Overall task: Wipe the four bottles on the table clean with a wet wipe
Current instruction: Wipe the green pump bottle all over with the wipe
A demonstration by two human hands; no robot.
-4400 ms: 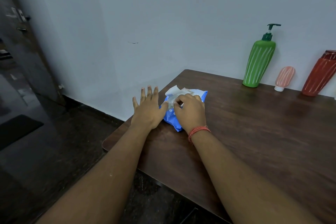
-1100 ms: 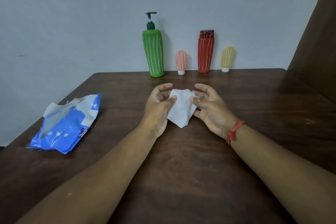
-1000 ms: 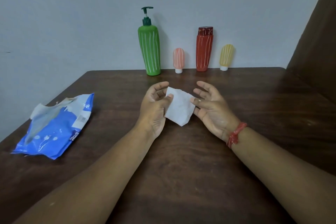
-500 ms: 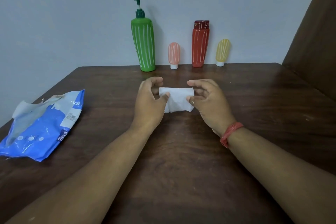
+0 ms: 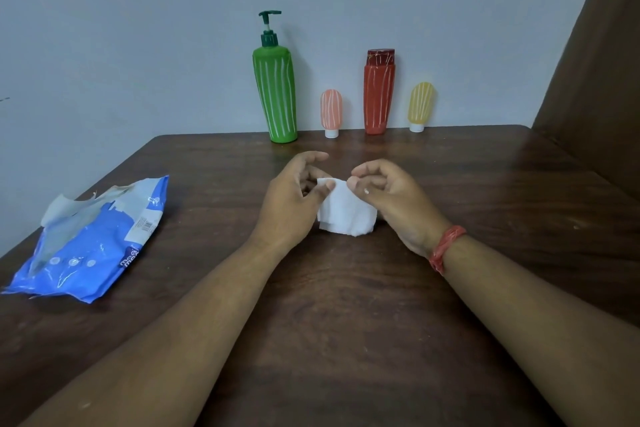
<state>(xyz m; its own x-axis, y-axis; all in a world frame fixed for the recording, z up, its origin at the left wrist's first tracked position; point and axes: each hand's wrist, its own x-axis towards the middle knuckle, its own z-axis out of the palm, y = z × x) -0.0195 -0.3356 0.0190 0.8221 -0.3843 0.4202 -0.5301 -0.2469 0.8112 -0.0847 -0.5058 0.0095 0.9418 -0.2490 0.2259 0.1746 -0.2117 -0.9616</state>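
Observation:
A white wet wipe (image 5: 346, 213) hangs folded between my two hands over the middle of the table. My left hand (image 5: 294, 199) pinches its upper left corner and my right hand (image 5: 391, 199) pinches its upper right corner. Along the far edge by the wall stand a tall green pump bottle (image 5: 276, 95), a small pink tube (image 5: 331, 113), a red bottle (image 5: 378, 94) and a small yellow tube (image 5: 420, 106), all upright with white stripes. Both hands are well short of the bottles.
A blue wet-wipe pack (image 5: 90, 246) lies torn open near the left edge of the dark wooden table (image 5: 346, 340). A brown panel (image 5: 595, 62) rises at the right. The pale wall stands directly behind the bottles.
The wipe left the pack and came to the table's middle, held by both hands. In the last half second my hands brought its top corners closer together, so it hangs folded.

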